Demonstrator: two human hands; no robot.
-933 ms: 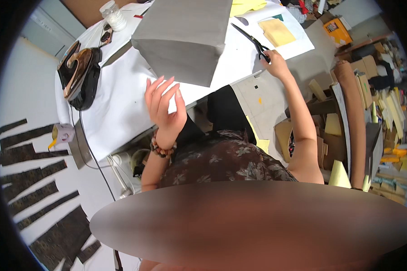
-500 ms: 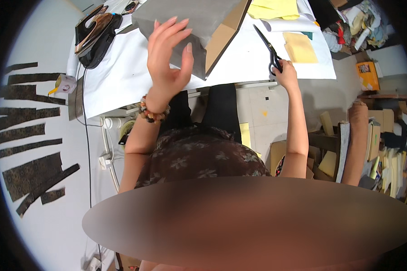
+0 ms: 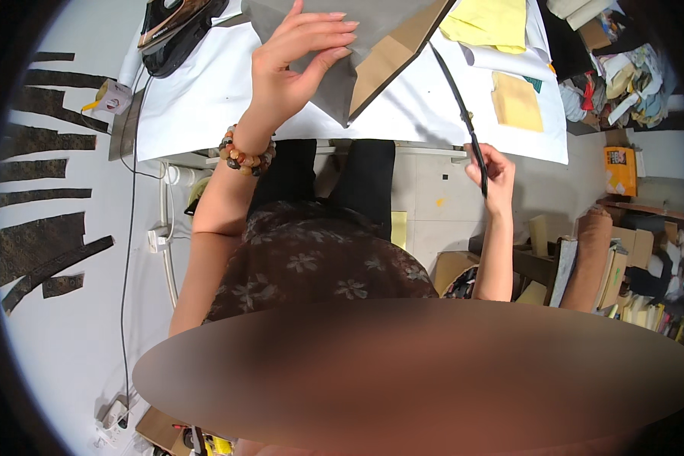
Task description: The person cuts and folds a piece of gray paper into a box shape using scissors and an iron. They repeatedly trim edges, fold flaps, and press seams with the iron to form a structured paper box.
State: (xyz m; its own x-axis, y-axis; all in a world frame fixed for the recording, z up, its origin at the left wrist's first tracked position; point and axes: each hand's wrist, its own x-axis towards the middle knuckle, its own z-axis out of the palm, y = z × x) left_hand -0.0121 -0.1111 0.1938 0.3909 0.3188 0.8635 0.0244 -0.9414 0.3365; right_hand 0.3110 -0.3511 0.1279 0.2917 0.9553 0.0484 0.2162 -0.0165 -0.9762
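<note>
My left hand (image 3: 292, 68), a beaded bracelet on its wrist, is over a grey sheet (image 3: 336, 90) with its fingers stretched out and nothing in them. The sheet comes to a point near the table's front edge. Along its right side runs a tan folded strip (image 3: 384, 62) with a dark border. In my right hand (image 3: 498, 176), beyond the table's front edge, is a pair of black scissors (image 3: 463, 112). They are seen nearly edge-on, handles in the fingers, blades pointing away and leftward above the white-covered table (image 3: 194, 114).
A black iron (image 3: 186, 38) stands at the far left. Yellow cloth (image 3: 486, 23) and a pale yellow pad (image 3: 517, 102) lie at the right. Dark strips (image 3: 39, 239) hang on the left wall. A scrap heap (image 3: 627, 83) and a brown roll (image 3: 589, 254) are on the right.
My right hand has drawn the scissors toward me, and they have turned edge-on. My left hand's fingers now point more to the right. The whole view has shifted slightly.
</note>
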